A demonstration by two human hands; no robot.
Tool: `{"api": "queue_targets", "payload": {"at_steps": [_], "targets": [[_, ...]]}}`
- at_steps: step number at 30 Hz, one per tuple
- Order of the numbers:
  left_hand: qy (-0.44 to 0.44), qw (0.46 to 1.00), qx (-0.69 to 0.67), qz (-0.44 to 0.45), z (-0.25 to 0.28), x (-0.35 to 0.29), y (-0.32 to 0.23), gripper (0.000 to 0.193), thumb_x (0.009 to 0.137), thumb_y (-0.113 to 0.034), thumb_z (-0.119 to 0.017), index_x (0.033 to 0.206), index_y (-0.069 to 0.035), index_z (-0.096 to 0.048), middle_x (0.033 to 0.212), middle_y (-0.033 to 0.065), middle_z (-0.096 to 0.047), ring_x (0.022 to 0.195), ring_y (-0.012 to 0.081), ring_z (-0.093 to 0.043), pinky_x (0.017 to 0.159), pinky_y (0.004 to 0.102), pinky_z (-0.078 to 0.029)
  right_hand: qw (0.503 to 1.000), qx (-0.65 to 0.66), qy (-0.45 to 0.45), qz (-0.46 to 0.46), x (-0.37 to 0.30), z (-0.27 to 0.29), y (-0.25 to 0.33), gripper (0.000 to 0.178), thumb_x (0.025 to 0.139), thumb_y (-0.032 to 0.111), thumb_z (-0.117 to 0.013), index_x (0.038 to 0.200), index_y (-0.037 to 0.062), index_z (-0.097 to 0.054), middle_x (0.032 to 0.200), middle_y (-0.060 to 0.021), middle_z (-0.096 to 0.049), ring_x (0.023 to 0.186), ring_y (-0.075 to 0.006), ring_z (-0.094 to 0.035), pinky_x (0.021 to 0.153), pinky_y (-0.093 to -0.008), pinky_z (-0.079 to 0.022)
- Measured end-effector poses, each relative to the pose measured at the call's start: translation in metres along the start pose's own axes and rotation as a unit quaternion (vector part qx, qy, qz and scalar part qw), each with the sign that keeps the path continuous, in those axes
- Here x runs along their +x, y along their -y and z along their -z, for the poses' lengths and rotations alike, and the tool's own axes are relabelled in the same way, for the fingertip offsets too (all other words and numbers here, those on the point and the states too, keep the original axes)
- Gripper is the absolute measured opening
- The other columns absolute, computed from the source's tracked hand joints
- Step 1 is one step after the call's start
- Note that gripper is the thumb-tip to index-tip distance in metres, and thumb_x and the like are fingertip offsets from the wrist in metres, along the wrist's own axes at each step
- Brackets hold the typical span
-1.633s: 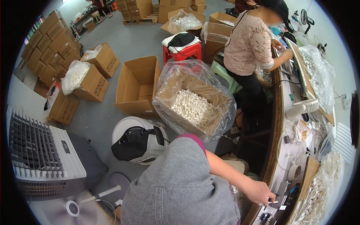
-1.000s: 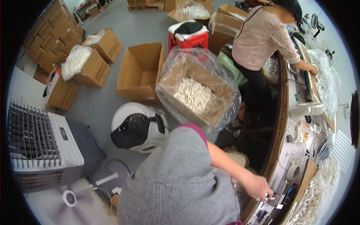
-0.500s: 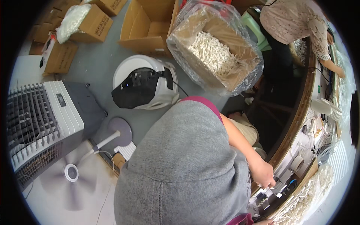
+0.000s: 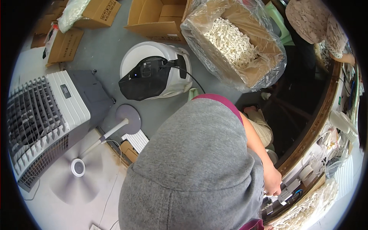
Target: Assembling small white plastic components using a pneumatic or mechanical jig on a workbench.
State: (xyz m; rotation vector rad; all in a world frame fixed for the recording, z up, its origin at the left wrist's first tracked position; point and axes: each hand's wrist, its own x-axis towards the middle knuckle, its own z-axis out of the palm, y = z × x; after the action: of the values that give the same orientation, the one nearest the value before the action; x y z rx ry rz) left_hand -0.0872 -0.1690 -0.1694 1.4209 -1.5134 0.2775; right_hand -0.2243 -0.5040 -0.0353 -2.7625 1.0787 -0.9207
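A grey garment with magenta trim covers my torso and fills the lower middle. My left hand reaches right to the cluttered bench, its fingers curled closed at the edge. Something small and whitish shows at the fingertips, too small to name. Beside that hand lie small grey and white box-shaped parts. Of my right hand only a sliver shows at the lower edge, below a magenta trim; its fingers are hidden. Close by, an open carton lined with clear plastic holds many small white pieces.
A co-worker's lacy sleeve reaches over the far bench. A plastic-lined carton of white pieces stands ahead, next to an open carton. A white-and-black machine, an air cooler and a spinning fan are left.
The view has shifted a little, so the floor items and cartons sit higher and mostly farther right. My left hand stays at the bench edge with its fingers closed.
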Motion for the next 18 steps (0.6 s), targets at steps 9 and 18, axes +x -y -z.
{"api": "queue_targets", "payload": {"at_steps": [9,18], "targets": [[0.016,1.0,0.015,-0.008,-0.015,0.005,-0.005,0.016,0.082,-0.023,-0.061,0.088,-0.012,-0.07,0.105,0.0065,-0.061,0.08,0.0288,-0.066,0.064,0.0437,-0.053,0.998,0.026,-0.029,-0.04,-0.008,0.002,-0.033,0.055,0.082,0.032,-0.072,0.126,0.0014,-0.059,0.113,-0.0245,-0.065,0.101,-0.0319,-0.064,0.088,-0.0406,-0.051],[0.099,0.987,-0.069,0.107,0.001,0.019,-0.023,0.021,0.081,-0.019,-0.06,0.097,-0.006,-0.067,0.098,0.014,-0.065,0.084,0.0304,-0.066,0.064,0.0436,-0.054,0.993,-0.06,-0.098,0.009,0.057,-0.031,-0.152,0.044,0.092,0.043,-0.058,0.13,0.0212,-0.063,0.11,-0.016,-0.071,0.089,-0.0264,-0.068,0.076,-0.0402,-0.053]]}}
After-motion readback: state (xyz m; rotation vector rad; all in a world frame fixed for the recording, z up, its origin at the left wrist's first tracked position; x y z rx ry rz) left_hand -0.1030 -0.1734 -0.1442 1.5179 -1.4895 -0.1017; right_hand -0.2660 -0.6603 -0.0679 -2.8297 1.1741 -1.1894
